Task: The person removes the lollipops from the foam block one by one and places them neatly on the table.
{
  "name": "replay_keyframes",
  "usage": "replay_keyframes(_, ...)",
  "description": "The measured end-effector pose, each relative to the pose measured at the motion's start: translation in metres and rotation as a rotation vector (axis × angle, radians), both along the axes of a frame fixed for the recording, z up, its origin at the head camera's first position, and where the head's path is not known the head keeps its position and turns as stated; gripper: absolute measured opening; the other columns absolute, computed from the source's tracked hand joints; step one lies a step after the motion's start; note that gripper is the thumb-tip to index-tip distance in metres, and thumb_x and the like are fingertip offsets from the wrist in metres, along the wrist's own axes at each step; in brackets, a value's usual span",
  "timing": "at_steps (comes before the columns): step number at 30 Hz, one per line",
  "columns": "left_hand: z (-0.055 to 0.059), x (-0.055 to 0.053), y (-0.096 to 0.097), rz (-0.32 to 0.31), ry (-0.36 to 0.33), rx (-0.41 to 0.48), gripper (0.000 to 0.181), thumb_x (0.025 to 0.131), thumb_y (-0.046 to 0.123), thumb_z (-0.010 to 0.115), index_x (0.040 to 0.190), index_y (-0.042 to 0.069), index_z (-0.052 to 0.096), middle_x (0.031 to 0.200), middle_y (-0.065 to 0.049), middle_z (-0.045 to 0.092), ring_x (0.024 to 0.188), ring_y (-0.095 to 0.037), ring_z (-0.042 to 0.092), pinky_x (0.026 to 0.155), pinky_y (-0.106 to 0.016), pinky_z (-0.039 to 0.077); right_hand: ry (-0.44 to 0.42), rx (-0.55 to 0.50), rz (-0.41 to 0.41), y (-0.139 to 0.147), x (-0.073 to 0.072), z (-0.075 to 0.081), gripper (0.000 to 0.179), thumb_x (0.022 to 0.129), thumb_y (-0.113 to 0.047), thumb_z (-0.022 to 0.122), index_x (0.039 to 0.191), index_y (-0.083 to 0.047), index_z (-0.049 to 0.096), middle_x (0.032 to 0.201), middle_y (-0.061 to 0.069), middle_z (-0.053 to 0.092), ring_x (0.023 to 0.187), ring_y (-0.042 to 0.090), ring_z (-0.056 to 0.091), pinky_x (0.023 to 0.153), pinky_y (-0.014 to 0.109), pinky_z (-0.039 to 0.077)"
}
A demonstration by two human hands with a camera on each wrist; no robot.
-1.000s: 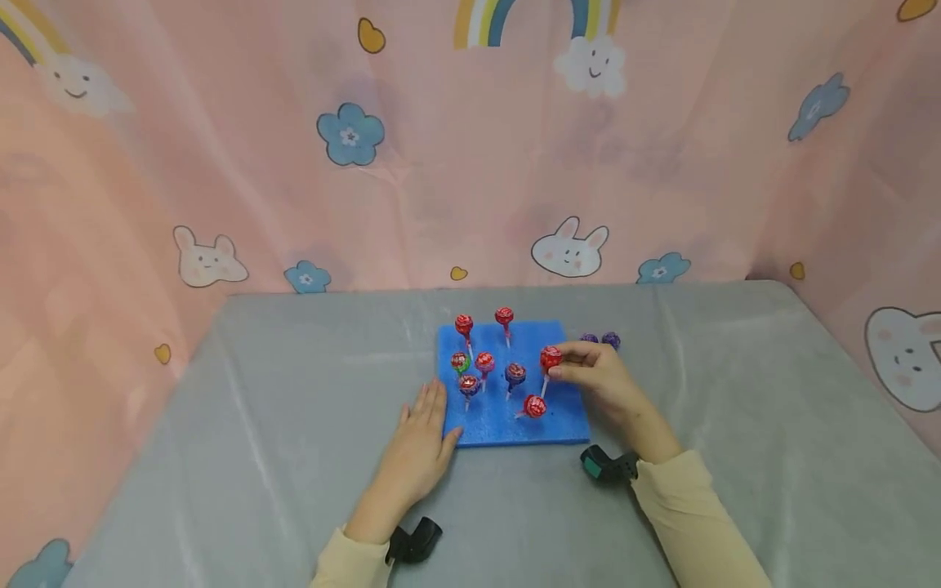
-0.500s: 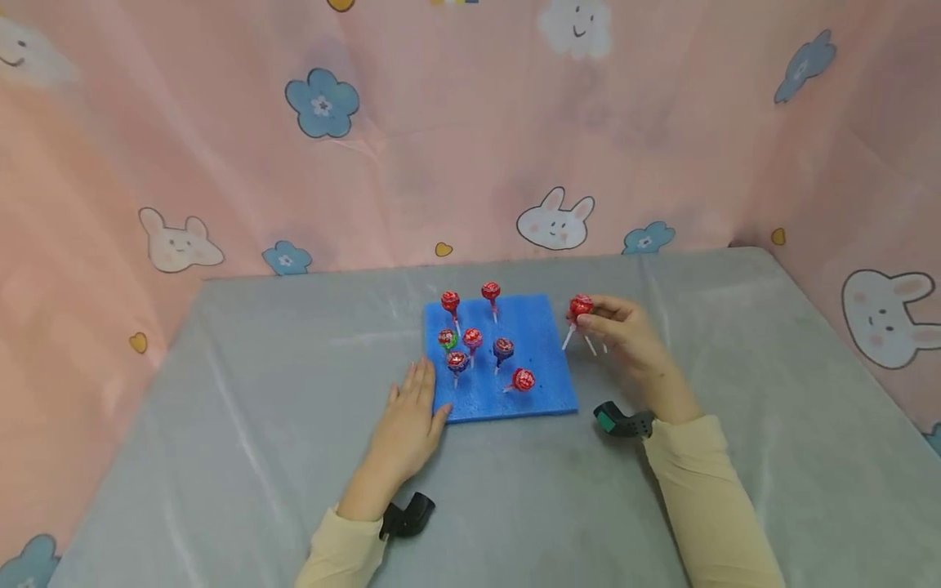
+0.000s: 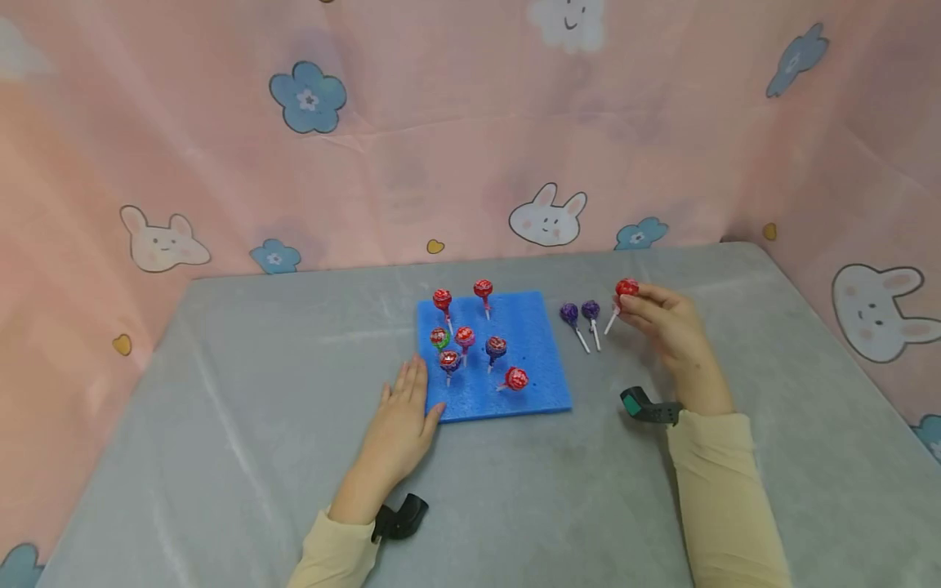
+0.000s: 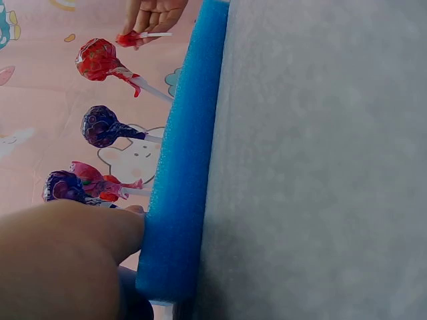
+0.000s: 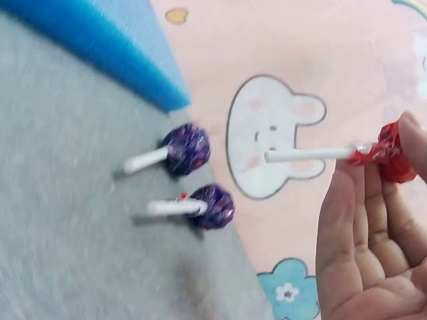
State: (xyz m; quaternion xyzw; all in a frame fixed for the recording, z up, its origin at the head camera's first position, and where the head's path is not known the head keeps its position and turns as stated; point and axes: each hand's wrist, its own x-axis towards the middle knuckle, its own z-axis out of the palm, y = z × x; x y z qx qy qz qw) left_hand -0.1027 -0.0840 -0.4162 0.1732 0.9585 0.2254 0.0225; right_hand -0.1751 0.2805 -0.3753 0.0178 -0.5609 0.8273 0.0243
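Note:
A red lollipop (image 3: 627, 287) is pinched by its wrapped head in my right hand (image 3: 672, 331), held above the table at the right of the blue foam board (image 3: 540, 396). In the right wrist view its white stick (image 5: 307, 155) points away from the fingers. My left hand (image 3: 397, 420) rests along the board's left edge, fingers straight, with the thumb at its front corner. Several lollipops stand in the board, among them a dark blue one (image 3: 496, 347) and a red one (image 3: 517, 379) that leans over near the front.
Two purple lollipops (image 3: 569, 314) lie on the grey table (image 3: 515, 498) between the board and my right hand. A pink curtain (image 3: 412, 163) with printed animals and flowers hangs behind the table. Each wrist wears a black camera (image 3: 400, 517).
My right hand has lifted the red lollipop off the board and carried it right, past the two purple ones. My left hand stays at the board. The head view has tilted down slightly.

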Motion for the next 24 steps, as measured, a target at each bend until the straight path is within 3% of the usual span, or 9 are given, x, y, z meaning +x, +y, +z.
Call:
replay_keyframes(8, 0.001, 0.000, 0.000, 0.005, 0.006, -0.008, 0.066, 0.101, 0.030, 0.047, 0.147, -0.008, 0.022, 0.154, -0.022, 0.020, 0.142, -0.035, 0.017, 0.111, -0.055, 0.017, -0.153, 0.251, 0.022, 0.016, -0.013, -0.008, 0.020, 0.090, -0.001, 0.064, 0.079, -0.015, 0.072, 0.084, -0.005, 0.069, 0.075, 0.007, 0.066, 0.074, 0.018, 0.053)
replay_keyframes(17, 0.001, 0.000, 0.003, -0.005, -0.002, 0.000, 0.065, 0.101, 0.030, 0.046, 0.148, -0.008, 0.021, 0.154, -0.021, 0.018, 0.142, -0.035, 0.015, 0.111, -0.055, 0.016, -0.252, 0.074, 0.027, 0.023, -0.009, -0.024, 0.017, 0.089, 0.002, 0.063, 0.082, -0.008, 0.075, 0.087, 0.002, 0.072, 0.079, 0.011, 0.069, 0.072, 0.024, 0.055)
replay_keyframes(20, 0.000, 0.001, 0.002, 0.005, -0.004, 0.007, 0.065, 0.101, 0.030, 0.047, 0.148, -0.008, 0.021, 0.154, -0.022, 0.018, 0.142, -0.035, 0.015, 0.111, -0.055, 0.016, -0.250, 0.100, 0.016, 0.020, -0.011, -0.027, 0.018, 0.088, 0.004, 0.064, 0.080, -0.009, 0.074, 0.087, 0.001, 0.071, 0.078, 0.011, 0.069, 0.071, 0.023, 0.055)
replay_keyframes(24, 0.000, 0.001, 0.000, 0.019, -0.009, 0.006, 0.065, 0.101, 0.029, 0.047, 0.148, -0.008, 0.021, 0.154, -0.022, 0.018, 0.142, -0.035, 0.016, 0.111, -0.055, 0.016, -0.263, 0.224, -0.027, 0.014, -0.014, -0.031, 0.016, 0.085, 0.000, 0.069, 0.078, -0.014, 0.073, 0.086, -0.003, 0.068, 0.076, 0.008, 0.067, 0.070, 0.021, 0.054)
